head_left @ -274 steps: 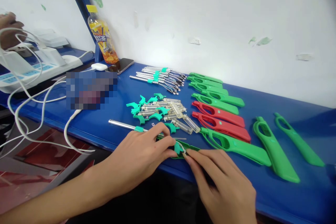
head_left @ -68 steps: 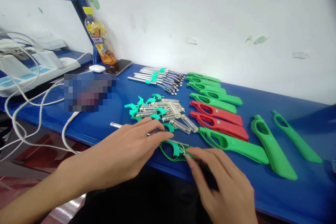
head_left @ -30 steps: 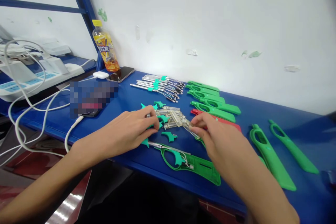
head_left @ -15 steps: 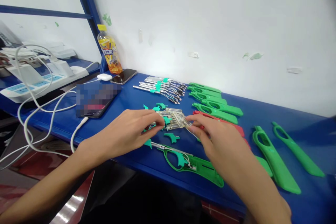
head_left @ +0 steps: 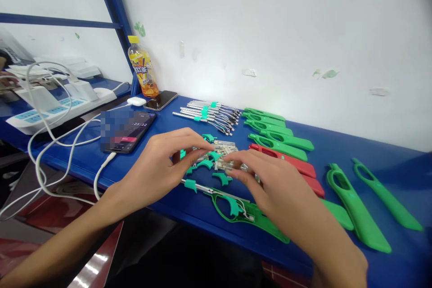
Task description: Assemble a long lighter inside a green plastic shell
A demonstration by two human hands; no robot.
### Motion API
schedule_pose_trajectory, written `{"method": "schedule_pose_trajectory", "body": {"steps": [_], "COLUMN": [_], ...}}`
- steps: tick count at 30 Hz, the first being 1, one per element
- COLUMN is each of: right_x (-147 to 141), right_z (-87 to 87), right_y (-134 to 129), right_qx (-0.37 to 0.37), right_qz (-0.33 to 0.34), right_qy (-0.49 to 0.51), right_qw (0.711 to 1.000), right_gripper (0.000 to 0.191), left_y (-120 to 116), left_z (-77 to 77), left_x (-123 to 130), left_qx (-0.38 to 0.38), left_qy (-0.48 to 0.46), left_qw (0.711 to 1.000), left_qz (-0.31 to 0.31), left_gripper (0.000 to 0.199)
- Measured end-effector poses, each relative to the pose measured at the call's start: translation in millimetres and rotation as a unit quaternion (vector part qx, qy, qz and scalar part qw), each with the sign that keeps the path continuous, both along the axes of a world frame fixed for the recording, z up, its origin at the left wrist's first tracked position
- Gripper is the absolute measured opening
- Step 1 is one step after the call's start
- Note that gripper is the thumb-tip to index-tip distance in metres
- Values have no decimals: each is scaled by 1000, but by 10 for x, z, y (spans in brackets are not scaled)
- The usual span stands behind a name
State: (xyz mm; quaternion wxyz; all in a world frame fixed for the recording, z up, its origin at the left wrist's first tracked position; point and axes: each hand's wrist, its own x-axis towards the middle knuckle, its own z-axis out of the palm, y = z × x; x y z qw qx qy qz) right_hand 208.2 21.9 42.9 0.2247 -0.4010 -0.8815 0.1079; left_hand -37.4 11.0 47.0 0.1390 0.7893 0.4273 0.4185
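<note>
Over the left side of a pile of small teal pieces (head_left: 205, 164) is my left hand (head_left: 168, 162), thumb and forefinger curved with a gap between them and nothing visible in it. My right hand (head_left: 266, 175) reaches in from the other side, its fingertips at the clear plastic parts (head_left: 221, 164); whether it grips one is hard to make out. A green half shell (head_left: 266, 222) lies in front of both hands, holding a metal rod (head_left: 202, 187), a teal trigger (head_left: 232, 205) and wires.
Behind the pile lie metal rods with wires (head_left: 195, 111). Green shells (head_left: 286, 141) and red shells (head_left: 300, 166) lie to the right. Phones (head_left: 133, 132), white cables, a power strip (head_left: 60, 110) and a bottle (head_left: 143, 67) stand or lie left.
My left hand has risen slightly. My right hand has moved left and its fingertips are lower over the clear parts. The view has shifted a little.
</note>
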Motion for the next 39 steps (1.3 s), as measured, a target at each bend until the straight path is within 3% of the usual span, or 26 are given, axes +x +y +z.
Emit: {"method": "schedule_pose_trajectory", "body": {"steps": [10,16,23,39], "right_x": [-40,-46,-58,-16], "right_z": [-7,4,-38,5], "right_y": [2,5,24,-10], "right_qx": [57,47,72,104], "right_qz": [4,4,23,69], "right_qy": [0,-16,-35,-18], "right_qw": [998,999,997,992], "right_gripper": [18,22,41,47], "left_y": [-85,-101,-137,-184], "left_z": [5,-8,-37,-14], "left_x": [74,62,92,44], "left_qx": [-55,-63,-36,-58], "left_qy": [-29,-40,-25,-5], "left_qw": [998,997,998,995], "left_qz": [23,7,-43,-81], "left_gripper": [13,19,42,43]}}
